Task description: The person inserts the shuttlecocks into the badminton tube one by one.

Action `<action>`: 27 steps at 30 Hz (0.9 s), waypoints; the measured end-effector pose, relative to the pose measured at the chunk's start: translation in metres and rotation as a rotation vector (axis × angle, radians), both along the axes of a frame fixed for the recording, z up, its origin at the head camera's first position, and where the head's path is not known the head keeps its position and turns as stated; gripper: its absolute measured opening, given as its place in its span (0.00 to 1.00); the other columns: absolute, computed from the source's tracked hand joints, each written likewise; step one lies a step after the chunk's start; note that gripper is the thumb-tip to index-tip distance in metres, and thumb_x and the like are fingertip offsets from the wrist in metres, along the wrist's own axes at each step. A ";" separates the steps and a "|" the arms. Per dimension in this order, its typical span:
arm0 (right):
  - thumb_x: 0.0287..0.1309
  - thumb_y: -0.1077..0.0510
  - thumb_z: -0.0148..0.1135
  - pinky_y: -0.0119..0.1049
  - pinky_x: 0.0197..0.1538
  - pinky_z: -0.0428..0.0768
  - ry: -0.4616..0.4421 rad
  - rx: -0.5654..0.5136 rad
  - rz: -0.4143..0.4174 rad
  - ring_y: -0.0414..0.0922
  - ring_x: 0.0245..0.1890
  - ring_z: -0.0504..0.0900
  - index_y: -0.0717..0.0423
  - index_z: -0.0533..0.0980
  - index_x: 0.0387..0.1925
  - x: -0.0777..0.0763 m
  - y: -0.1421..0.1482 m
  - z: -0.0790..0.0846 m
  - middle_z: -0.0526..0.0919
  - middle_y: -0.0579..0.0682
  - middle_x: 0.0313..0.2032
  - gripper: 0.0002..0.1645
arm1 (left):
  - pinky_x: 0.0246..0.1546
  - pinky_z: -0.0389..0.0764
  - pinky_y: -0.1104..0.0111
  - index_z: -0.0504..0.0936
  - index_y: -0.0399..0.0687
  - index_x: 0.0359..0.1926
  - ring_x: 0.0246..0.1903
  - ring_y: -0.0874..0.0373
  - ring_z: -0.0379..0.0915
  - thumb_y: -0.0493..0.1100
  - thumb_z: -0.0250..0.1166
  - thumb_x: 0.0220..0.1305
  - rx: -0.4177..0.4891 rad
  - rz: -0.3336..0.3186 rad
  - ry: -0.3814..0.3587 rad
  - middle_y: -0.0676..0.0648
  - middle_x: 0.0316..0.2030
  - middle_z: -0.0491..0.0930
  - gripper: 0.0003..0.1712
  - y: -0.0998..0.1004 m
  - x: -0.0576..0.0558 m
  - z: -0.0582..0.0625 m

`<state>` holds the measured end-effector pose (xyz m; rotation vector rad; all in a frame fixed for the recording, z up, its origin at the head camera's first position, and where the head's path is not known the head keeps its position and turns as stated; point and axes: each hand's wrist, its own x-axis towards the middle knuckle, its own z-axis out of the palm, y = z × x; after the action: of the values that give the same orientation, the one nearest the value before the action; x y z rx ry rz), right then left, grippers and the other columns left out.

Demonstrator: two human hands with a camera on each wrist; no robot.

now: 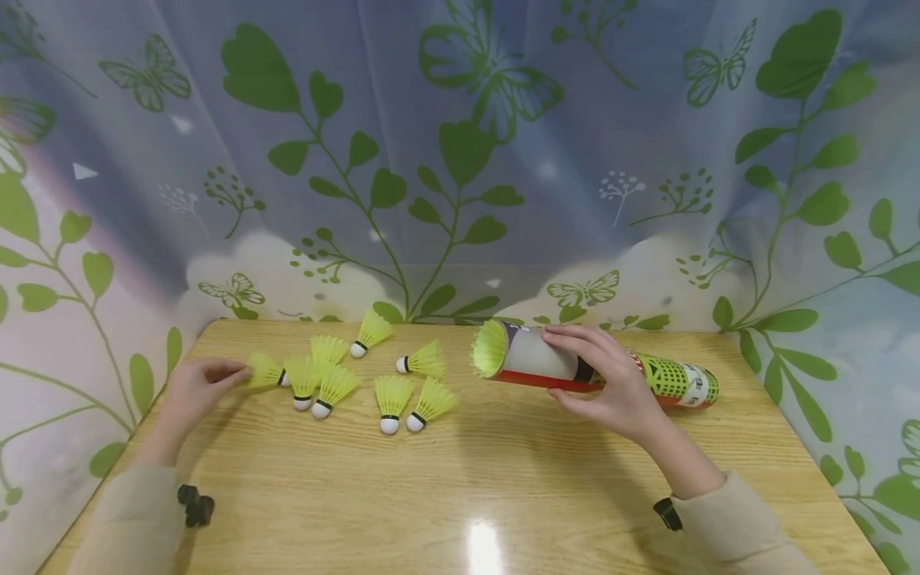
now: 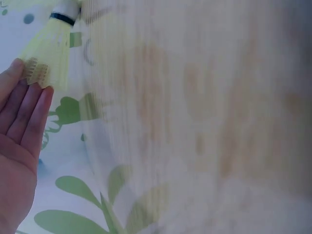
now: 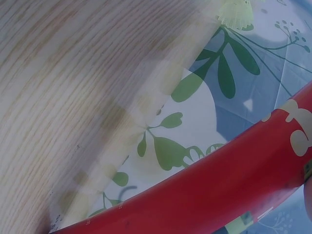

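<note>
At the left of the table, my left hand (image 1: 196, 393) pinches the skirt edge of a yellow shuttlecock (image 1: 264, 372) between thumb and fingertips. The left wrist view shows this shuttlecock (image 2: 48, 51) with its white cork and black band pointing away from the hand. My right hand (image 1: 616, 385) grips a long shuttlecock tube (image 1: 535, 357) around its middle, thumb below and fingers above. A yellow skirt (image 1: 489, 350) fills the tube's left end, which faces the loose shuttlecocks. In the right wrist view the tube's red side (image 3: 204, 190) crosses the lower right.
Several loose yellow shuttlecocks lie between the hands, among them one at the back (image 1: 372, 331), one lying sideways (image 1: 424, 359) and one in front (image 1: 393, 399). The wooden table (image 1: 345, 495) meets a leaf-patterned curtain (image 1: 402, 160) behind and at both sides.
</note>
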<state>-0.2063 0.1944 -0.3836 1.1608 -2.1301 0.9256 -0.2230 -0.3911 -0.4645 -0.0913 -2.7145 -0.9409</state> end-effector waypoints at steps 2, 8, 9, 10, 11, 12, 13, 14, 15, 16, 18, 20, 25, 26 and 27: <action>0.35 0.64 0.74 0.24 0.60 0.67 0.004 0.006 -0.007 0.49 0.58 0.71 0.56 0.73 0.59 0.000 0.000 0.000 0.74 0.56 0.57 0.42 | 0.30 0.74 0.84 0.85 0.40 0.42 0.29 0.86 0.67 0.49 0.65 0.62 0.006 0.014 0.010 0.37 0.39 0.84 0.16 0.001 0.003 0.002; 0.32 0.65 0.75 0.24 0.61 0.67 0.017 -0.005 0.008 0.51 0.57 0.72 0.57 0.73 0.58 -0.001 -0.001 0.001 0.75 0.57 0.57 0.43 | 0.29 0.74 0.87 0.84 0.38 0.41 0.29 0.87 0.68 0.44 0.65 0.62 0.027 0.029 0.080 0.36 0.37 0.85 0.14 0.006 0.007 0.008; 0.33 0.65 0.75 0.24 0.61 0.67 0.016 -0.008 0.011 0.51 0.57 0.72 0.58 0.73 0.58 -0.001 -0.001 0.001 0.75 0.58 0.57 0.43 | 0.29 0.74 0.88 0.84 0.37 0.41 0.28 0.87 0.68 0.43 0.65 0.62 0.032 0.031 0.103 0.36 0.36 0.84 0.13 0.007 0.007 0.009; 0.33 0.65 0.75 0.25 0.61 0.67 0.014 -0.009 0.013 0.50 0.57 0.72 0.58 0.73 0.58 -0.001 -0.001 0.001 0.75 0.58 0.57 0.42 | 0.29 0.74 0.88 0.84 0.36 0.41 0.28 0.87 0.69 0.42 0.65 0.62 0.036 0.034 0.128 0.36 0.36 0.84 0.12 0.009 0.007 0.010; 0.34 0.64 0.74 0.25 0.61 0.67 0.012 -0.011 0.015 0.50 0.57 0.72 0.58 0.73 0.58 -0.001 -0.001 0.001 0.75 0.58 0.57 0.42 | 0.29 0.73 0.89 0.84 0.35 0.41 0.28 0.87 0.68 0.40 0.65 0.62 0.042 0.036 0.153 0.35 0.36 0.84 0.11 0.010 0.007 0.011; 0.35 0.64 0.74 0.25 0.61 0.67 0.011 -0.010 0.014 0.50 0.58 0.71 0.58 0.73 0.58 -0.001 0.000 0.000 0.75 0.57 0.57 0.41 | 0.29 0.73 0.90 0.84 0.35 0.40 0.28 0.87 0.68 0.39 0.65 0.61 0.041 0.042 0.186 0.35 0.35 0.84 0.10 0.012 0.007 0.012; 0.35 0.64 0.74 0.26 0.61 0.67 0.009 -0.012 0.017 0.50 0.58 0.71 0.58 0.73 0.58 -0.001 0.000 0.000 0.75 0.58 0.57 0.41 | 0.29 0.73 0.90 0.83 0.34 0.40 0.28 0.88 0.68 0.37 0.65 0.61 0.047 0.047 0.217 0.35 0.35 0.84 0.09 0.014 0.007 0.013; 0.36 0.63 0.74 0.26 0.62 0.67 0.006 -0.011 0.015 0.50 0.58 0.71 0.58 0.73 0.58 -0.001 0.000 0.000 0.75 0.57 0.57 0.41 | 0.29 0.72 0.91 0.83 0.34 0.40 0.28 0.89 0.67 0.35 0.65 0.60 0.049 0.051 0.249 0.34 0.35 0.84 0.09 0.016 0.007 0.014; 0.37 0.63 0.74 0.26 0.61 0.67 0.006 -0.007 0.009 0.49 0.58 0.71 0.58 0.73 0.59 -0.001 0.000 0.000 0.75 0.57 0.57 0.40 | 0.30 0.71 0.92 0.83 0.33 0.40 0.28 0.89 0.67 0.34 0.65 0.60 0.051 0.056 0.279 0.34 0.35 0.84 0.08 0.018 0.007 0.016; 0.37 0.62 0.74 0.26 0.61 0.67 0.002 -0.003 0.002 0.49 0.58 0.71 0.57 0.73 0.59 -0.001 0.000 0.000 0.74 0.56 0.57 0.40 | 0.30 0.71 0.93 0.83 0.33 0.39 0.28 0.90 0.67 0.33 0.65 0.59 0.056 0.062 0.305 0.34 0.35 0.84 0.08 0.020 0.007 0.017; 0.38 0.61 0.73 0.25 0.60 0.67 -0.006 0.006 -0.014 0.48 0.58 0.71 0.55 0.72 0.59 -0.001 0.001 0.000 0.74 0.55 0.58 0.40 | 0.31 0.70 0.94 0.84 0.33 0.39 0.28 0.90 0.66 0.32 0.66 0.58 0.061 0.075 0.350 0.35 0.34 0.84 0.07 0.025 0.007 0.021; 0.39 0.60 0.73 0.24 0.60 0.67 -0.015 0.014 -0.028 0.47 0.58 0.71 0.54 0.72 0.60 -0.001 0.001 0.000 0.74 0.53 0.58 0.40 | 0.31 0.70 0.94 0.84 0.34 0.38 0.28 0.90 0.66 0.31 0.66 0.57 0.079 0.082 0.378 0.35 0.34 0.84 0.07 0.031 0.008 0.024; 0.39 0.60 0.74 0.24 0.60 0.68 -0.018 0.019 -0.032 0.47 0.58 0.71 0.54 0.72 0.60 -0.002 0.002 0.000 0.74 0.53 0.58 0.40 | 0.31 0.70 0.93 0.85 0.35 0.37 0.28 0.89 0.67 0.31 0.68 0.55 0.112 0.106 0.460 0.35 0.32 0.84 0.07 0.045 0.006 0.031; 0.38 0.60 0.74 0.24 0.59 0.68 -0.017 0.019 -0.031 0.47 0.58 0.71 0.54 0.72 0.60 -0.002 0.002 0.000 0.74 0.53 0.58 0.40 | 0.31 0.70 0.94 0.85 0.36 0.37 0.28 0.89 0.67 0.31 0.68 0.55 0.117 0.115 0.482 0.36 0.32 0.84 0.07 0.047 0.005 0.032; 0.38 0.60 0.74 0.24 0.59 0.68 -0.016 0.019 -0.030 0.47 0.58 0.71 0.54 0.72 0.59 -0.002 0.002 0.000 0.74 0.53 0.58 0.40 | 0.31 0.70 0.94 0.85 0.36 0.36 0.28 0.89 0.68 0.31 0.68 0.55 0.120 0.120 0.506 0.36 0.32 0.84 0.06 0.050 0.005 0.034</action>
<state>-0.2079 0.1961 -0.3841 1.1309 -2.1678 0.9065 -0.2184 -0.3407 -0.4306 -0.1220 -2.1723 -0.8991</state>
